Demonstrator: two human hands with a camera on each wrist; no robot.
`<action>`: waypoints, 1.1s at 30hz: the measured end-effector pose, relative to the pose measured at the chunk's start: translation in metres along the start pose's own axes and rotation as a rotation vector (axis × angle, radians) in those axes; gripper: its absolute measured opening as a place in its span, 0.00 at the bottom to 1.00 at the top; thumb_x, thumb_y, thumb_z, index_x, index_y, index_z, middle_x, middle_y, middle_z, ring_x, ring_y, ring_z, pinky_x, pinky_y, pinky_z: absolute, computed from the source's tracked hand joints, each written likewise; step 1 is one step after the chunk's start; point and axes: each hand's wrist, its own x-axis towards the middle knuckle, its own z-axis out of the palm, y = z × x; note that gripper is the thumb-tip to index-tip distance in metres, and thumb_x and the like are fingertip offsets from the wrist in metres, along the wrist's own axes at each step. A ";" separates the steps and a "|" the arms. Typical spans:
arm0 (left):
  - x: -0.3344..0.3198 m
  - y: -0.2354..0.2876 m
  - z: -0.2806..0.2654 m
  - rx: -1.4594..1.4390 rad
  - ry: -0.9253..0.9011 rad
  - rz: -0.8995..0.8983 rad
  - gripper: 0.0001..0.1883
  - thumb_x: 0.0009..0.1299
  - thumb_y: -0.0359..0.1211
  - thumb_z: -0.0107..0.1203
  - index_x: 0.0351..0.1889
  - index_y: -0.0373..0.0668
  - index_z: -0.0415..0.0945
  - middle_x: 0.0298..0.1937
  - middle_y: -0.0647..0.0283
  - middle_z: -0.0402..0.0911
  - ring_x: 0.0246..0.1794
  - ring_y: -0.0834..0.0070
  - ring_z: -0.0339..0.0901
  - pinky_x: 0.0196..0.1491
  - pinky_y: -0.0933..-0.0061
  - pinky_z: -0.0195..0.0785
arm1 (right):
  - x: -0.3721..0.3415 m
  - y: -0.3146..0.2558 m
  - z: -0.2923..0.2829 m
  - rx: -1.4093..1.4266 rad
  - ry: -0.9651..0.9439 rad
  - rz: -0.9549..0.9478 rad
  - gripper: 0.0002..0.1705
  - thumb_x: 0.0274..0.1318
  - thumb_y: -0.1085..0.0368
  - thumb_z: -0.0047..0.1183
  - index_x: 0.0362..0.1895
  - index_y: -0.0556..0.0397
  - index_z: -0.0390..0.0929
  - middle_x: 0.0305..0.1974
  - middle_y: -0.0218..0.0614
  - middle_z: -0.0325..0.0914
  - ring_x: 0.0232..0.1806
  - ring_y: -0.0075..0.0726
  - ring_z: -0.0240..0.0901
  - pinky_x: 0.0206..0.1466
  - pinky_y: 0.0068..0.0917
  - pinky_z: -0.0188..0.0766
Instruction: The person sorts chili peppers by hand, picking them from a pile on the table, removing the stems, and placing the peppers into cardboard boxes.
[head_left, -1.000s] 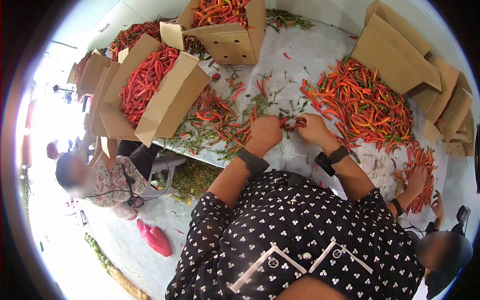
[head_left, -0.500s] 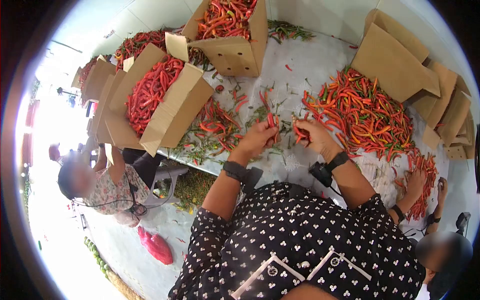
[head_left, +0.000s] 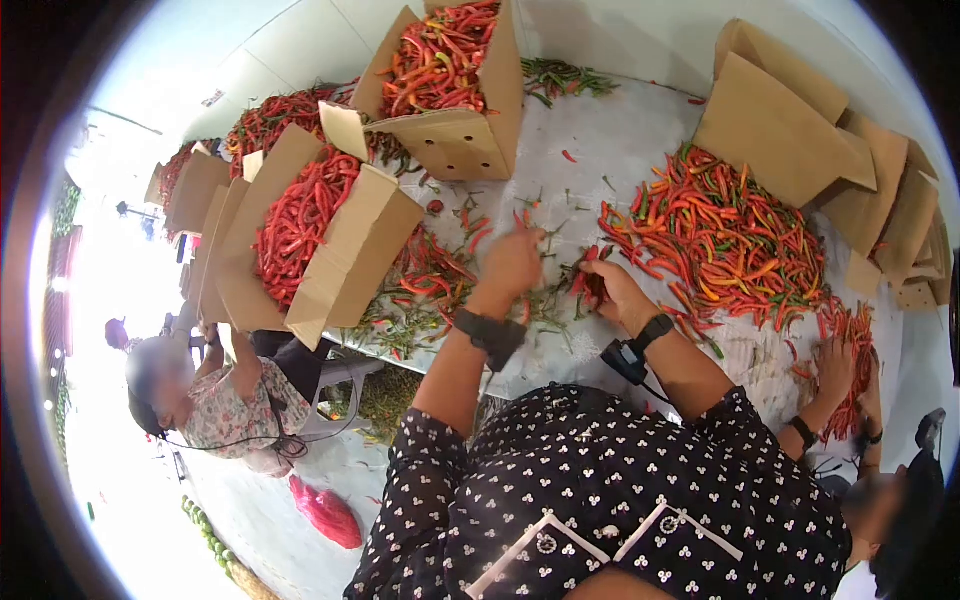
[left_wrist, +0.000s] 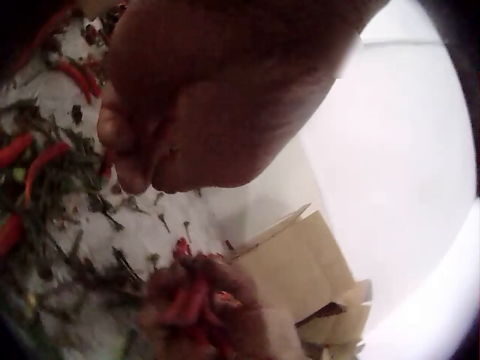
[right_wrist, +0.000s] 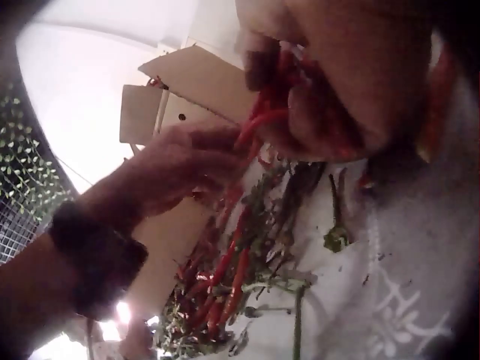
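Observation:
In the head view my right hand (head_left: 622, 296) grips a small bunch of red chilies (head_left: 592, 280) low over the white table cover (head_left: 575, 200). The bunch of chilies (right_wrist: 279, 101) shows between its curled fingers in the right wrist view. My left hand (head_left: 513, 262), blurred, is just to the left, over green stems and scattered chilies (head_left: 470, 240). Its fingers look bent in the left wrist view, where the hand (left_wrist: 217, 112) fills the top; I cannot tell whether it pinches anything.
A large heap of red, orange and green chilies (head_left: 720, 240) lies to the right. Cardboard boxes of chilies (head_left: 365, 240) (head_left: 500, 150) stand left and at the back. Folded cardboard boxes (head_left: 780, 130) stand back right. A second person's hand (head_left: 832, 372) is on chilies at the right; another person (head_left: 235, 400) sits left.
My left hand, which held a red chili upright half a second ago, has moved slightly up and blurs. The right hand keeps its bunch of chilies and has shifted a little lower in view.

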 end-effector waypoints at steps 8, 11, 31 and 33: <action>0.013 -0.008 0.001 0.458 -0.028 0.105 0.06 0.54 0.25 0.47 0.29 0.41 0.71 0.41 0.55 0.70 0.41 0.59 0.70 0.39 0.62 0.67 | 0.000 -0.005 -0.013 0.374 -0.195 0.062 0.02 0.50 0.65 0.47 0.31 0.46 0.71 0.25 0.27 0.73 0.26 0.29 0.72 0.23 0.24 0.66; 0.012 -0.020 0.008 0.476 0.061 0.114 0.08 0.52 0.26 0.50 0.31 0.42 0.71 0.33 0.57 0.68 0.36 0.60 0.71 0.36 0.62 0.68 | 0.002 -0.002 -0.011 0.437 -0.184 0.060 0.04 0.52 0.63 0.48 0.32 0.47 0.71 0.26 0.28 0.72 0.27 0.31 0.72 0.24 0.26 0.68; -0.047 0.023 -0.004 -1.054 0.019 -0.336 0.08 0.61 0.33 0.52 0.26 0.38 0.73 0.21 0.74 0.69 0.19 0.87 0.60 0.23 0.84 0.53 | -0.017 -0.002 0.030 0.062 -0.097 -0.091 0.08 0.49 0.63 0.54 0.29 0.52 0.71 0.20 0.24 0.69 0.19 0.20 0.65 0.20 0.18 0.62; -0.049 0.026 -0.003 -1.072 0.021 -0.333 0.07 0.61 0.33 0.52 0.26 0.38 0.72 0.20 0.73 0.69 0.18 0.87 0.61 0.22 0.84 0.52 | -0.011 0.003 0.024 -0.137 -0.226 -0.063 0.08 0.46 0.64 0.56 0.29 0.53 0.72 0.21 0.25 0.70 0.20 0.19 0.66 0.22 0.18 0.62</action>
